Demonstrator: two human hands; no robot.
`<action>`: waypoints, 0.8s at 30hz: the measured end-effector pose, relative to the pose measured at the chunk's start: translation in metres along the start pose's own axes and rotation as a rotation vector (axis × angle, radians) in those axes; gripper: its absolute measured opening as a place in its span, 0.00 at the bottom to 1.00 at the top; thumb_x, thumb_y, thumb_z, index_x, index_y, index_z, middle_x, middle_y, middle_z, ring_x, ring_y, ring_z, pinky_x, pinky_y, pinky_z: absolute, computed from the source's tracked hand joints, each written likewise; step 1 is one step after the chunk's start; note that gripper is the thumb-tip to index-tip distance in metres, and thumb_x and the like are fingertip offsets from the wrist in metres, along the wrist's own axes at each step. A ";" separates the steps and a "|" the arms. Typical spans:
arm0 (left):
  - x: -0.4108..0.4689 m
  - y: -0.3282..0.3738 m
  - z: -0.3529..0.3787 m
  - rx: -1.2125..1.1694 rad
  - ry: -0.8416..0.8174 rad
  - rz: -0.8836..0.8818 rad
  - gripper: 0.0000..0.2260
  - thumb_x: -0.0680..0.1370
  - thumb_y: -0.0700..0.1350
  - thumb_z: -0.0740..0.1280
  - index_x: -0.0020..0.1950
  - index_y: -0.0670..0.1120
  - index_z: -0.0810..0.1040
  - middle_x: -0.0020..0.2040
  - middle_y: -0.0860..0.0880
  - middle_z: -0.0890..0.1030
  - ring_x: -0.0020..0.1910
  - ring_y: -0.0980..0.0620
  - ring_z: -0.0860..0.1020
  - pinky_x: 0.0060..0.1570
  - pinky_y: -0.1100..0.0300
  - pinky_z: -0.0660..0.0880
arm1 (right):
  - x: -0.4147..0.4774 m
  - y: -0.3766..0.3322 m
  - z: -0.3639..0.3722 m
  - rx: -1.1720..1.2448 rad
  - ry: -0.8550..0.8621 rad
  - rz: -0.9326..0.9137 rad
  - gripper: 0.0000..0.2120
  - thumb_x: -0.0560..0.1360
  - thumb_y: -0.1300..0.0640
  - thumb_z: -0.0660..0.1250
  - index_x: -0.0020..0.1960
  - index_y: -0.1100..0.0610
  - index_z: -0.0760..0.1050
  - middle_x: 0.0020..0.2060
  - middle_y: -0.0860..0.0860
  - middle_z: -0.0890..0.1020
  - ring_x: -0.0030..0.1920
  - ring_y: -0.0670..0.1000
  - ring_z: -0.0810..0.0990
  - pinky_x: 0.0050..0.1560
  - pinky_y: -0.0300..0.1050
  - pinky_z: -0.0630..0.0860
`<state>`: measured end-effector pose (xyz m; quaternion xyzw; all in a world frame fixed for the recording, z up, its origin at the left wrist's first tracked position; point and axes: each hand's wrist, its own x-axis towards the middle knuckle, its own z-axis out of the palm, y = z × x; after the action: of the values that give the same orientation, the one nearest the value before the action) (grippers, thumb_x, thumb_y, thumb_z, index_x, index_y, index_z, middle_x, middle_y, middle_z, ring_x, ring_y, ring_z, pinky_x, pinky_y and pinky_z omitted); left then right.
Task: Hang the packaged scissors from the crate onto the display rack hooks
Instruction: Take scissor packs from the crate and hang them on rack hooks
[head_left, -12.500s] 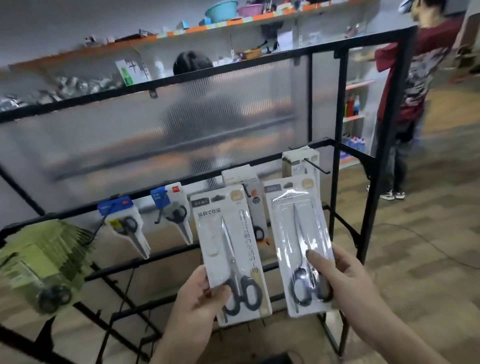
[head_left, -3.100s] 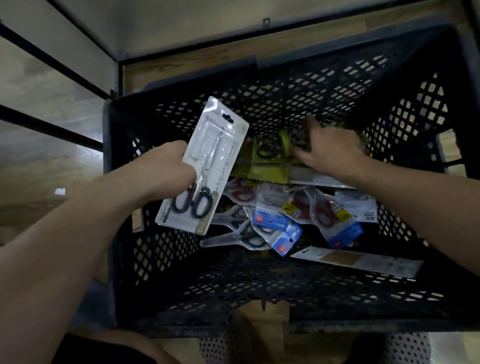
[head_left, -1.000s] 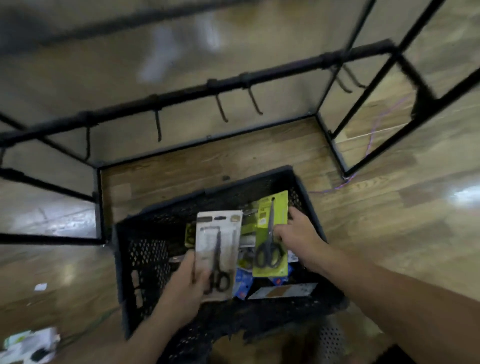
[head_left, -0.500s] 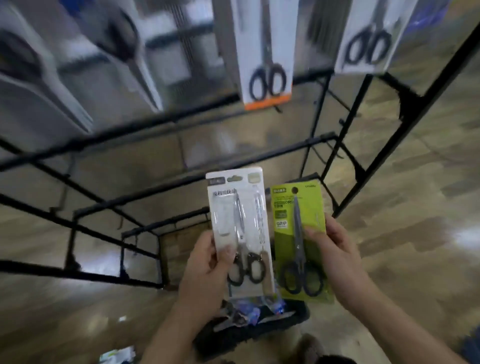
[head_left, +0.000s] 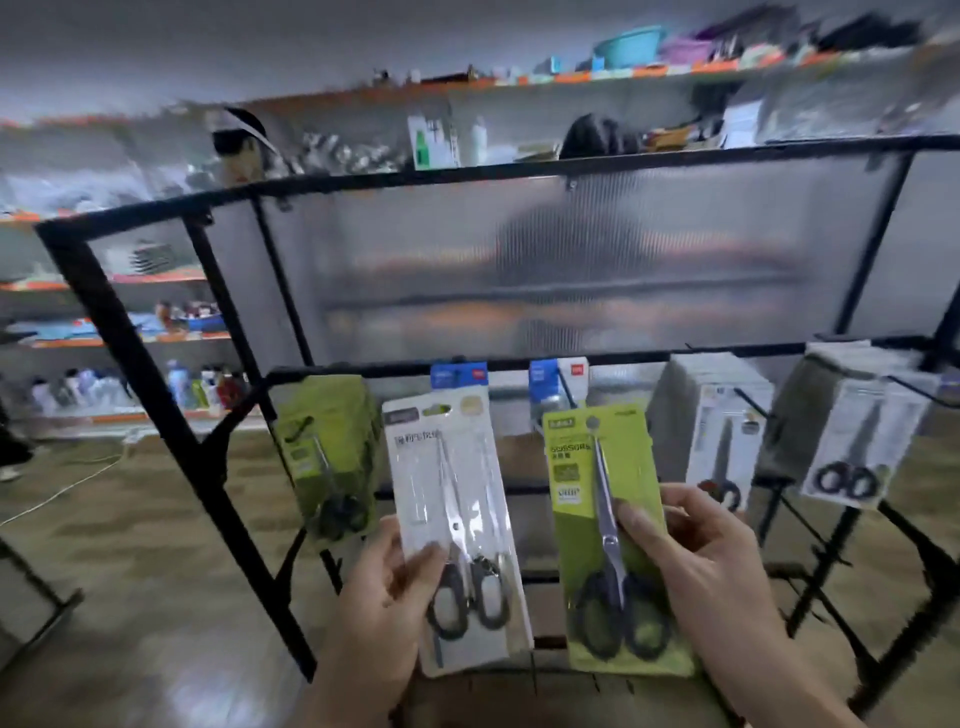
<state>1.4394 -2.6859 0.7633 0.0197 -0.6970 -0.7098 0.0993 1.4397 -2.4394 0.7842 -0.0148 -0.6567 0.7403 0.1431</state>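
Note:
My left hand (head_left: 379, 597) grips a white pack of black-handled scissors (head_left: 452, 509) by its lower edge, held upright. My right hand (head_left: 696, 561) holds a green pack of scissors (head_left: 587, 467) the same way, beside the white one. Both packs are in front of the black display rack (head_left: 156, 374), just below its hook rail. On the hooks hang a stack of green packs (head_left: 327, 457), two blue-topped packs (head_left: 460, 375), a white stack (head_left: 719, 431) and a further white stack (head_left: 852, 441) at the right. The crate is out of view.
A ribbed translucent panel (head_left: 571, 260) fills the rack's upper half; a person's dark shape shows behind it. Store shelves (head_left: 130, 332) with bottles and goods stand at the left and along the back. Wooden floor lies around the rack's legs.
My view has risen from the crate and lower rails to the hook rail. Both hands have lifted their packs up toward the hanging rows; the crate has dropped out of sight.

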 end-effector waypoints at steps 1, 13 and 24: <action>0.001 0.000 -0.007 -0.017 0.022 -0.007 0.08 0.79 0.35 0.69 0.56 0.43 0.80 0.50 0.44 0.87 0.49 0.48 0.86 0.50 0.61 0.82 | 0.001 0.000 0.005 -0.013 -0.020 0.007 0.02 0.75 0.61 0.73 0.46 0.61 0.82 0.36 0.62 0.85 0.33 0.55 0.80 0.31 0.46 0.75; 0.002 -0.003 -0.086 0.154 0.295 0.041 0.08 0.80 0.33 0.66 0.57 0.42 0.77 0.48 0.44 0.88 0.47 0.49 0.86 0.44 0.63 0.81 | 0.049 0.039 0.106 -0.120 -0.399 0.018 0.06 0.77 0.52 0.73 0.45 0.53 0.82 0.39 0.59 0.84 0.44 0.67 0.82 0.44 0.71 0.79; 0.025 -0.015 -0.204 0.140 0.355 0.019 0.09 0.78 0.39 0.69 0.58 0.47 0.77 0.50 0.47 0.88 0.50 0.50 0.86 0.52 0.53 0.78 | 0.037 0.088 0.266 -0.120 -0.391 0.028 0.06 0.79 0.53 0.72 0.46 0.55 0.80 0.39 0.57 0.84 0.38 0.57 0.81 0.40 0.59 0.80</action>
<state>1.4472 -2.8913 0.7458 0.1449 -0.7163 -0.6441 0.2258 1.3312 -2.6967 0.7411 0.1117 -0.7146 0.6905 0.0014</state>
